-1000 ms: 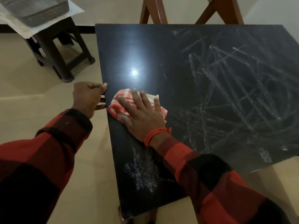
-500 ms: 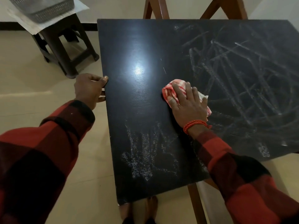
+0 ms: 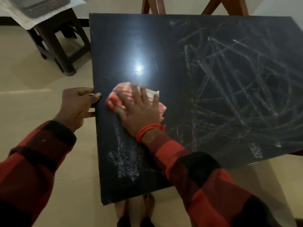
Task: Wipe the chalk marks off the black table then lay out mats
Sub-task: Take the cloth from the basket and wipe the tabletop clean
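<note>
The black table [image 3: 131, 38] fills the middle of the view. White chalk marks [image 3: 237, 89] criss-cross its right half, and a fainter chalk patch [image 3: 126, 163] lies near the front left corner. My right hand [image 3: 139, 108] presses flat, fingers spread, on a crumpled red-and-white checked cloth [image 3: 118, 94] near the table's left edge. My left hand [image 3: 77, 105] grips that left edge, thumb on top and fingers curled under. The table's left middle looks wiped and reflects a lamp.
A dark stool [image 3: 55, 40] stands on the tiled floor at the back left, with a grey basket [image 3: 39, 5] on a white sheet on top. Brown wooden legs [image 3: 154, 5] rise behind the table. My bare feet [image 3: 134, 208] show below the front edge.
My right hand slid the cloth from the table's middle back left to near the left edge. My left hand has kept its grip on the edge.
</note>
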